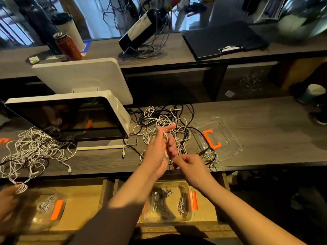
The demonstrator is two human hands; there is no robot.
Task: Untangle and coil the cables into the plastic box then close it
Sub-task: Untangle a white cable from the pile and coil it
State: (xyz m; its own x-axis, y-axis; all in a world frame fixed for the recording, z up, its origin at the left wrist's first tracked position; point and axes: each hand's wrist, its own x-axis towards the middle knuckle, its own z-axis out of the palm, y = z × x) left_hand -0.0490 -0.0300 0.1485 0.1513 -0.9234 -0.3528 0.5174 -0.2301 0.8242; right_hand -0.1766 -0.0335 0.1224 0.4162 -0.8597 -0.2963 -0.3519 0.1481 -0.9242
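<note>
The left hand (160, 149) has a thin white cable (166, 138) wound round its fingers; the right hand (187, 162) pinches a strand. Behind them, a black-and-white tangle (159, 121) on the grey wood-grain worktop (256, 121) — clear plastic box (167, 200) below, open.

white and black cables (164, 124) lie mixed on the grey wood-grain counter (256, 121). the clear lid (228, 137) carries a bright orange clip (211, 139). the clear box (184, 218) below has orange latches and white and dark coils inside. a white-framed screen (70, 117) shows black glass. the can (68, 47) is red with gold marks.
</note>
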